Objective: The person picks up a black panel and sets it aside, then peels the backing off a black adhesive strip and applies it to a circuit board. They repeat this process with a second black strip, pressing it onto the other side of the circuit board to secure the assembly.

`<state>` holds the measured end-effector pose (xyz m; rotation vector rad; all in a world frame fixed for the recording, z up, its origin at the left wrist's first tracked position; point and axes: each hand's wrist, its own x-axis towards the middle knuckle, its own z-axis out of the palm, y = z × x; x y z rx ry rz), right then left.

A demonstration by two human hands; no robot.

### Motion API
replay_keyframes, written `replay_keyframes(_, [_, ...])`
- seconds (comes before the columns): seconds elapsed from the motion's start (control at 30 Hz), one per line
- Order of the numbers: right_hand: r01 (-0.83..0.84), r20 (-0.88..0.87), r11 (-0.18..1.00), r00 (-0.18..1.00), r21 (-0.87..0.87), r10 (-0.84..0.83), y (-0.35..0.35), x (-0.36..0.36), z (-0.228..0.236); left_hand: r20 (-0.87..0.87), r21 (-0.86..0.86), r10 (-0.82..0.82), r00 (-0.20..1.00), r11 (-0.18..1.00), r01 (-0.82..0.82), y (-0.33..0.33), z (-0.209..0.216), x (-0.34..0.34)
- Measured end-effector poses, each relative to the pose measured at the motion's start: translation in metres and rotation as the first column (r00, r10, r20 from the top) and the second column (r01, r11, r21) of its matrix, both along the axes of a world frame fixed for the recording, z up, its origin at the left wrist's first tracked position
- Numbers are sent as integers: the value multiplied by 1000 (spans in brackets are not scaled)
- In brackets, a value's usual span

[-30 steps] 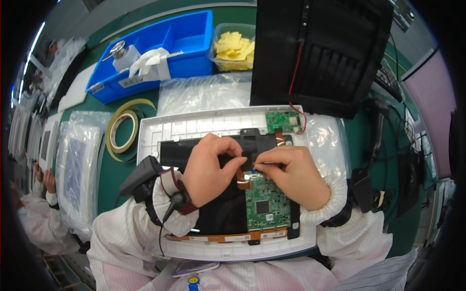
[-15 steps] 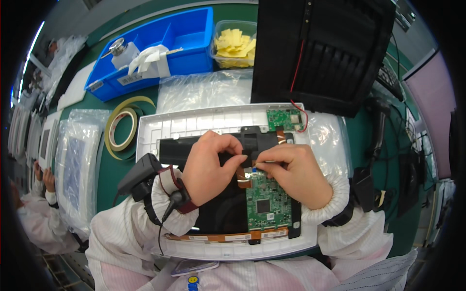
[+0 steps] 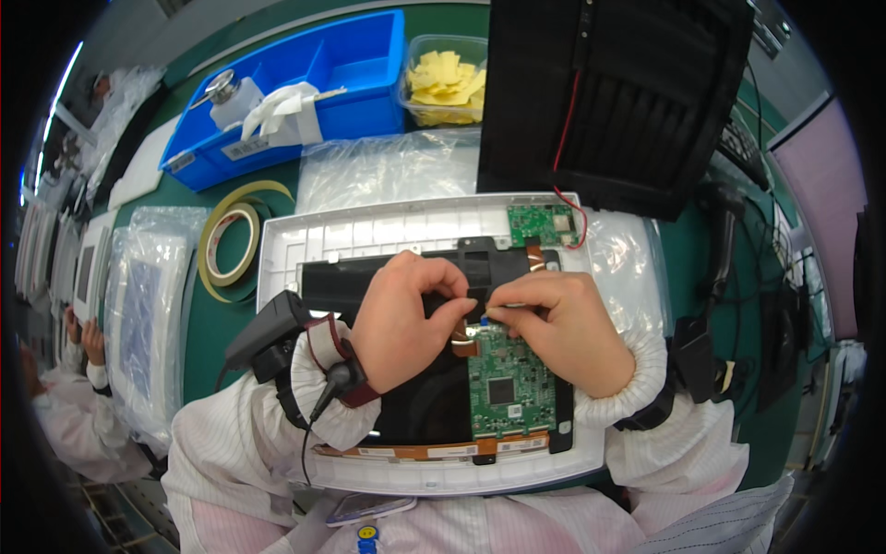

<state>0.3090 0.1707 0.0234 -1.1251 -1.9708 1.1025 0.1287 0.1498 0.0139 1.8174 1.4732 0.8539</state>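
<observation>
My left hand point(image 3: 403, 319) is closed in a pinch just above the top edge of a large green circuit board point(image 3: 498, 367). Facing it, my right hand point(image 3: 570, 331) pinches beside a small blue tab point(image 3: 484, 321) at the same edge, and the fingertips hide what is between them. An orange-copper flex strip point(image 3: 464, 345) lies at the board's upper left corner. The board rests on a black panel point(image 3: 420, 406) inside a white plastic housing point(image 3: 286, 245). A smaller green board point(image 3: 531, 222) sits at the housing's top right, with a red wire point(image 3: 582, 233) attached.
Behind the housing stand a blue divided bin point(image 3: 360, 106), a clear tub of yellow pieces point(image 3: 448, 83) and a black ribbed cover point(image 3: 614, 102). Tape rolls point(image 3: 221, 242) and a bagged panel point(image 3: 143, 314) lie left. A handheld scanner point(image 3: 720, 235) is right. Another person's hands point(image 3: 90, 340) show far left.
My left thumb and finger have shifted slightly toward my right hand. The right hand stays nearly in place, still pinched by the blue tab.
</observation>
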Motion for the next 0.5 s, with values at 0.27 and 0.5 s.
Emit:
replay_keyframes(0.27, [-8,3,1000,1000,8,8,0,0,0,-6,-13,-5,1000,1000,5,0,2,0])
replay_keyframes(0.5, [0,-4,1000,1000,-5,0,0,0,-1,-6,-26,-1,1000,1000,1,0,1,0])
